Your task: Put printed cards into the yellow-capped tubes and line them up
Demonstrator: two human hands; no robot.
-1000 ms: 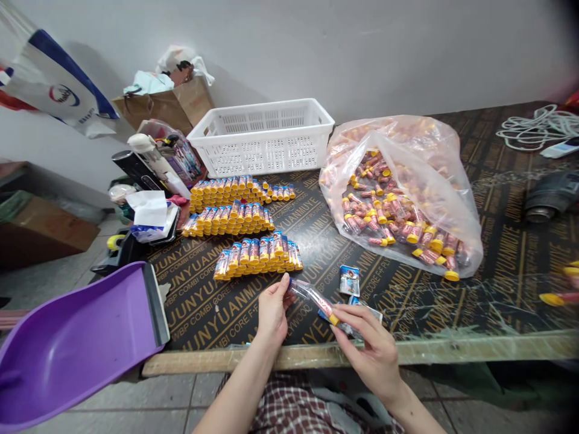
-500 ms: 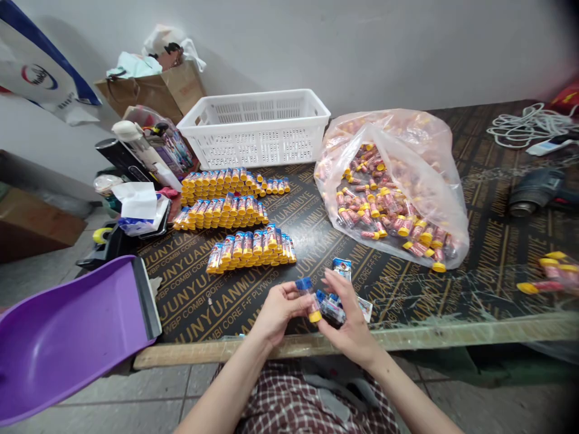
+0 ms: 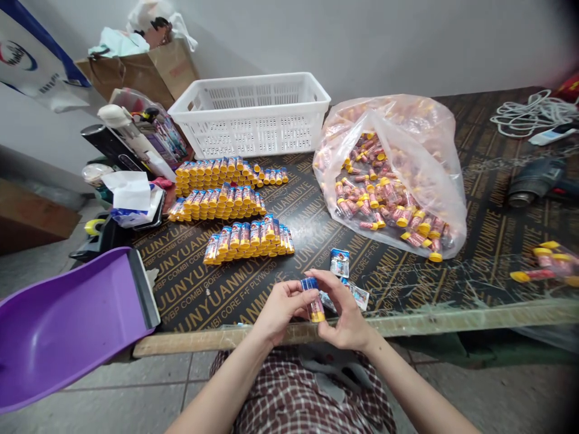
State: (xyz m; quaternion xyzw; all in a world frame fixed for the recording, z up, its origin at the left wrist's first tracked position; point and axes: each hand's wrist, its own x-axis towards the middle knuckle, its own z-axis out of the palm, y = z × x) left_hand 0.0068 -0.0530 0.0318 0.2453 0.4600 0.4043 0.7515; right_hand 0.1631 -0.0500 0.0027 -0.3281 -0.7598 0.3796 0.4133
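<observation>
My left hand (image 3: pixel 279 308) pinches a small clear tube (image 3: pixel 316 309) with a yellow cap at its lower end. A blue printed sleeve (image 3: pixel 309 283) covers the tube's upper end. My right hand (image 3: pixel 347 320) curls round the other side, its index finger at the blue top and its thumb close to the yellow cap. Just beyond my hands lie flat blue-and-white printed sleeves (image 3: pixel 340 263), some partly hidden by my right fingers. Farther left, labelled tubes (image 3: pixel 246 238) with yellow caps stand in stacked groups.
A clear plastic bag (image 3: pixel 434 157) of unlabelled tubes lies right of centre. Behind stands a white basket (image 3: pixel 253 129). A purple dustpan (image 3: pixel 67 325) overlaps the left table edge. Loose tubes (image 3: pixel 549 262), a heat gun (image 3: pixel 536 184) and a white cable (image 3: pixel 525 117) are at right.
My right hand has closed in on the tube, its fingers now at the blue sleeve. The sleeve sits lower over the tube. The view has shifted slightly.
</observation>
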